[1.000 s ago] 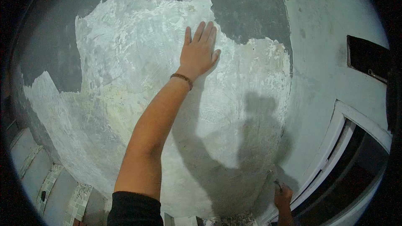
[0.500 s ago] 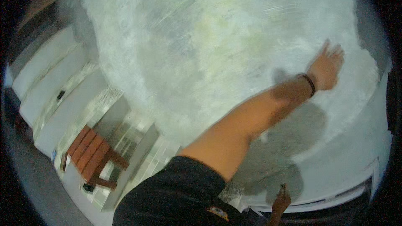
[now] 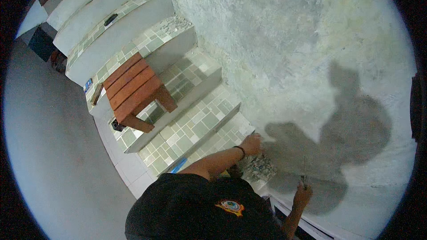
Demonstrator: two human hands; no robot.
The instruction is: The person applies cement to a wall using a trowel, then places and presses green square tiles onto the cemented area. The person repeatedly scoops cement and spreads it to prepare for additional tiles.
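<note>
right hand (image 3: 303, 192): fingers clamped on slim tool (image 3: 303, 179) | left hand (image 3: 251, 144): near wall (image 3: 275, 40), finger state we cannot tell | we'd favour steady grip

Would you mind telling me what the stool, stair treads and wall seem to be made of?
The stool looks like wood, stained or painted reddish-brown: it has slats. The treads seem tiled, perhaps stone or ceramic: jointed pale and green pieces, finish unclear. The wall looks like plaster or cement, matte, with a blotchy surface.
</note>
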